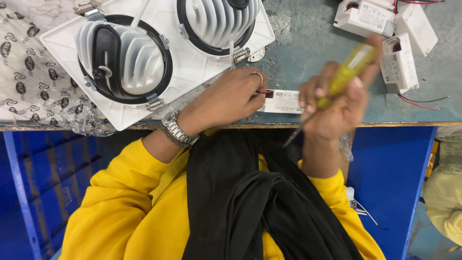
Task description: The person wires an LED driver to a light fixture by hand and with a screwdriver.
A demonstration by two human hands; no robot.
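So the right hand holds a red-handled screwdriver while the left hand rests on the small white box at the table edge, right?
Not quite: the screwdriver in the right hand has a yellow handle, not red, as the head view shows. The left hand does rest on the small white box.

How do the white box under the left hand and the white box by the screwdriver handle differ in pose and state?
The white box under the left hand lies lengthwise along the table edge, partly covered by the left hand; the white box by the screwdriver runs across the table, untouched. The first shows red wire at its hidden end, the second trails red and black wires. Both are small, white and labelled. The right hand holds the yellow screwdriver.
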